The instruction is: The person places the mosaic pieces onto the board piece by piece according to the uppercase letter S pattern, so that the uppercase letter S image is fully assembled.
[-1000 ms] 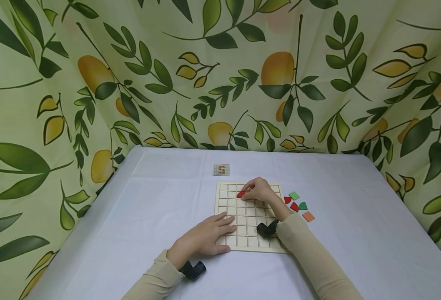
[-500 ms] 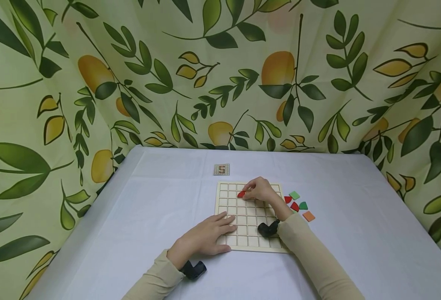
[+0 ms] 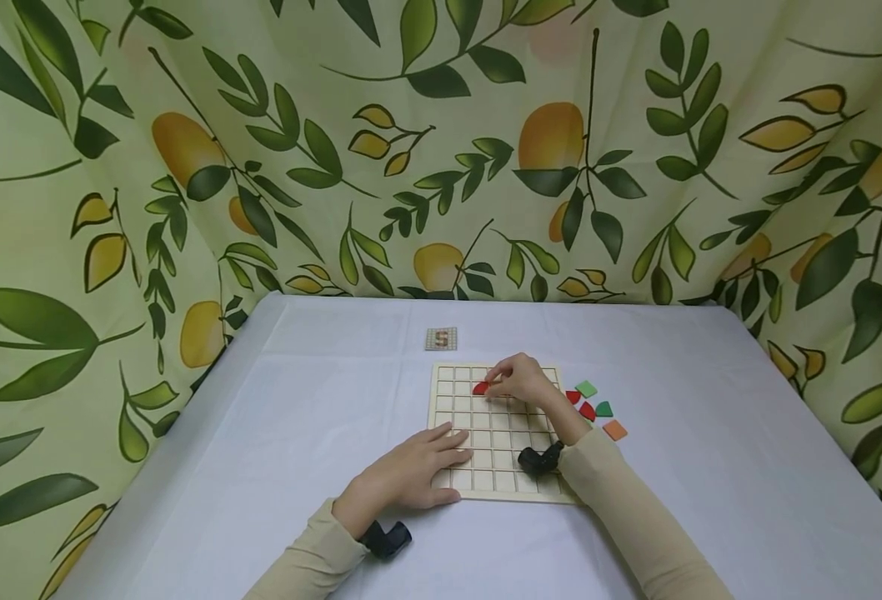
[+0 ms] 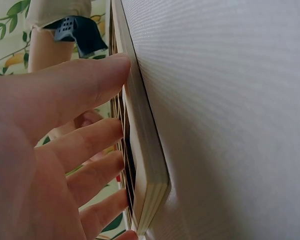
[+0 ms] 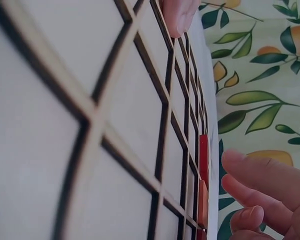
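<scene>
i see the head view looking forward and down from the person's side, farthest back of the three, taking in the white table (image 3: 321,375), both arms and the patterned curtain (image 3: 441,183) beyond. the left wrist view sits right beside the left hand (image 3: 411,471), turned sideways, peering along an edge of the gridded board (image 3: 484,482); it shares the right sleeve (image 4: 60,12) with the head view. the right wrist view is low and very close over the grid, also tilted, facing past the right hand (image 3: 519,379) towards the curtain.
</scene>
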Demonstrator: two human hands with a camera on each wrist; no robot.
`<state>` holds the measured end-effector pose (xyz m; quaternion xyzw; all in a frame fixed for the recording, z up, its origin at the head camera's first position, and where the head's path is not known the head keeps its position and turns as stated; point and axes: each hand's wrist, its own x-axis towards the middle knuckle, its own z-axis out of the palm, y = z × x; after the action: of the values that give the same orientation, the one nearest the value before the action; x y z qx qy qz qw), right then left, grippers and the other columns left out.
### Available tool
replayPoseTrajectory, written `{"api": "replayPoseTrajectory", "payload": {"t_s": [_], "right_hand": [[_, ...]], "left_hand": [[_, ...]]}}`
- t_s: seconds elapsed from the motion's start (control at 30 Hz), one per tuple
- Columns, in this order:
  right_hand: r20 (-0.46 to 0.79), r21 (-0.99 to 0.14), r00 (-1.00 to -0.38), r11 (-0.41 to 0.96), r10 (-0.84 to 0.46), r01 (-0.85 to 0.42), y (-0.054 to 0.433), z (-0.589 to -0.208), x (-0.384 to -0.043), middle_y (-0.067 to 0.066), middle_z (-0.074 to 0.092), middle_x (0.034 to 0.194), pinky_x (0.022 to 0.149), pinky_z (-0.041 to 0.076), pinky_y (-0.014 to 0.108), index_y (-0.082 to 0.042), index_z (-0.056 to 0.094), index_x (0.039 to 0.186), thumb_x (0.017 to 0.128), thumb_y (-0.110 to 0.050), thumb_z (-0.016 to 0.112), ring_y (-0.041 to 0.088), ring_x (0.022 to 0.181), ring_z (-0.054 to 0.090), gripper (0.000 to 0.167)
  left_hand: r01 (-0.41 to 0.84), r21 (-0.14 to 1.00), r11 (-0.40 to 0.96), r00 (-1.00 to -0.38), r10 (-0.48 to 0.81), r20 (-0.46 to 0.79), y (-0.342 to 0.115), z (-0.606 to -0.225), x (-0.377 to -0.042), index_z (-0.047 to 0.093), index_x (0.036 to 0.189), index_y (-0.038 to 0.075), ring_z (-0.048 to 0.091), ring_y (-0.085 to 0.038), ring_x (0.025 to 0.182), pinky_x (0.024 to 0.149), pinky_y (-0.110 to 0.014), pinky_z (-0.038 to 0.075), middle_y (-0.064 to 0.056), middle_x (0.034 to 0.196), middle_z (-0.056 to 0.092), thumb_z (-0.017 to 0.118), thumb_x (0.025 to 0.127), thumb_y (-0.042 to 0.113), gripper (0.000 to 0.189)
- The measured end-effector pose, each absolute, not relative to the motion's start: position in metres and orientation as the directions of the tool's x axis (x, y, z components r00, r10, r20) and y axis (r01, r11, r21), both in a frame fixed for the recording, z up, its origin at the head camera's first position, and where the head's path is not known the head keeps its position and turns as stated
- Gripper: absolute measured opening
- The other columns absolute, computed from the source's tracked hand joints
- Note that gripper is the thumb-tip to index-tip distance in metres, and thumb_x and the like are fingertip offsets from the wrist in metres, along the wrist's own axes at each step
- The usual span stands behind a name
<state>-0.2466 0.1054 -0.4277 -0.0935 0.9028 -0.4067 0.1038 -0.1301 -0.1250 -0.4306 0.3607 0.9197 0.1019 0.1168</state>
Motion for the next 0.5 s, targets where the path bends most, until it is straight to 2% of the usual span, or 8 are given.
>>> {"api": "replayPoseTrajectory", "payload": {"t_s": [0.17, 0.5], "right_hand": [[-0.113, -0.763, -0.961, 0.641, -0.253, -0.078, 0.106, -0.428, -0.242, 0.003, 0.055, 0.074, 0.060, 0.033, 0.026, 0.001, 0.078, 0.095, 0.082, -0.011, 0.084, 0.016, 0.069, 0.041, 0.019], [-0.106, -0.752, -0.953, 0.650, -0.285, -0.111, 0.113, -0.424, -0.230, 0.005, 0.065, 0.081, 0.061, 0.037, 0.025, 0.000, 0.078, 0.095, 0.084, -0.013, 0.082, 0.016, 0.071, 0.046, 0.017]], "left_hand": [[0.636, 0.275, 0.721, -0.715, 0.684, -0.143, -0.126, -0.431, -0.130, 0.055, 0.146, 0.018, 0.031, -0.029, 0.152, 0.122, -0.044, 0.032, -0.001, 0.161, 0.041, 0.068, 0.094, 0.040, 0.058], [0.639, 0.272, 0.720, -0.715, 0.686, -0.135, -0.125, -0.432, -0.131, 0.055, 0.147, 0.018, 0.031, -0.028, 0.152, 0.122, -0.044, 0.032, 0.000, 0.161, 0.041, 0.068, 0.094, 0.041, 0.059]]}}
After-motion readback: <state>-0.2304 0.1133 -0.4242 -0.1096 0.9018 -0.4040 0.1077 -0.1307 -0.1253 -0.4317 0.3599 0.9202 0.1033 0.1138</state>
